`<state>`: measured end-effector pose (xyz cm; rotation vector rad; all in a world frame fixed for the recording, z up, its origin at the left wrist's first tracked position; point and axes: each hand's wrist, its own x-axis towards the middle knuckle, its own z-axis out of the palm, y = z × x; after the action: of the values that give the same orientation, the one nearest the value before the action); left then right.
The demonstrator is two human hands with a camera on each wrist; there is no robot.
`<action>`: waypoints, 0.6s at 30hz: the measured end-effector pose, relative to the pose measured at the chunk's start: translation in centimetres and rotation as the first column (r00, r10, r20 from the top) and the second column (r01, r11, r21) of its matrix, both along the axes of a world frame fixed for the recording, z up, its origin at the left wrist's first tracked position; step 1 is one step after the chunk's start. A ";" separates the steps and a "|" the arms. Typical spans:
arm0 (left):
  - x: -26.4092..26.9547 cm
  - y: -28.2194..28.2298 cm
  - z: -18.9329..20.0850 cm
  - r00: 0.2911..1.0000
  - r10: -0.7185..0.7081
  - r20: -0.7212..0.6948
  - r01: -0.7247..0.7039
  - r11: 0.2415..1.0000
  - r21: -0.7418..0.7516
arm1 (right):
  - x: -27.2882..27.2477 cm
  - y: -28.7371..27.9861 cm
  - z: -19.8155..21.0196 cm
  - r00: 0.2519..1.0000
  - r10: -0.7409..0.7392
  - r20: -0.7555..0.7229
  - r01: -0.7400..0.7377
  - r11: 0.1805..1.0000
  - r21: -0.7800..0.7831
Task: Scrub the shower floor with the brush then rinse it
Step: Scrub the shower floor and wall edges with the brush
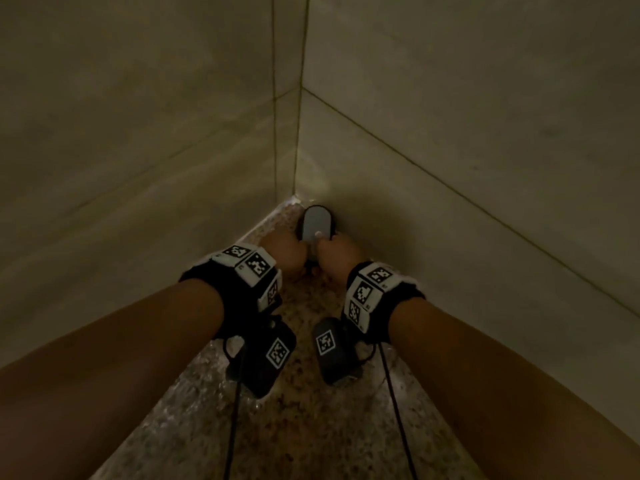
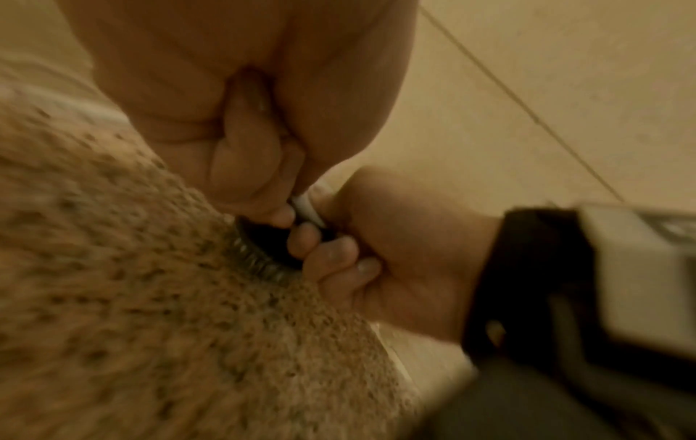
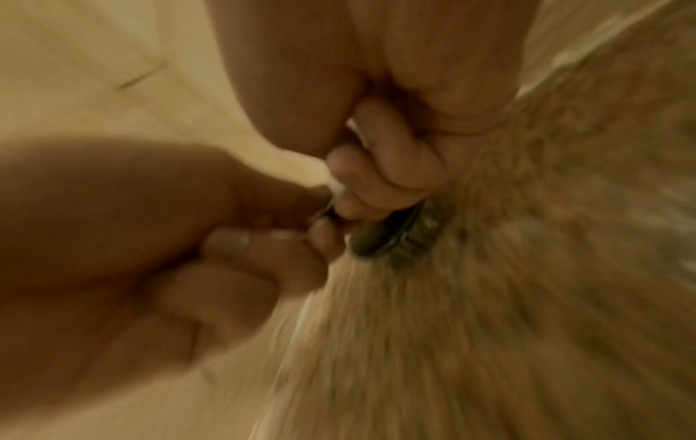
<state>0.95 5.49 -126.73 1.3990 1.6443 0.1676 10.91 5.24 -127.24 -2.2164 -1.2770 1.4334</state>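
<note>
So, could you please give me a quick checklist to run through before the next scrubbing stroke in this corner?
1. Both hands on the brush: ok. Left hand and right hand grip its handle.
2. Bristles on the floor: ok, the left wrist view shows them pressed onto the speckled surface.
3. Brush reaches the corner: ok, its head sits by the wall joint.
4. Floor wet: looks ok; it glistens in the head view.
5. Cables clear of the brush: ok, they trail back behind the wrists.
6. Dirt loosened: cannot tell, views are dim and blurred.
</note>
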 end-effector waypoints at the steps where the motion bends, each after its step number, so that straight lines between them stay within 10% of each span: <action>1: -0.1 0.5 -0.3 0.999 0.022 0.027 -0.023 1.000 0.017 | -0.5 0.7 -0.2 1.000 -0.016 0.002 0.016 1.000 -0.006; 18: -3.9 -1.1 -0.2 0.980 0.197 -0.035 -0.196 0.980 0.031 | -5.2 1.5 -1.3 0.995 0.100 -0.004 -0.100 0.995 0.010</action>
<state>-2.91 4.39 -126.97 1.2655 1.8173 0.2805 5.67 6.71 -128.56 -2.1700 -1.4085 1.4626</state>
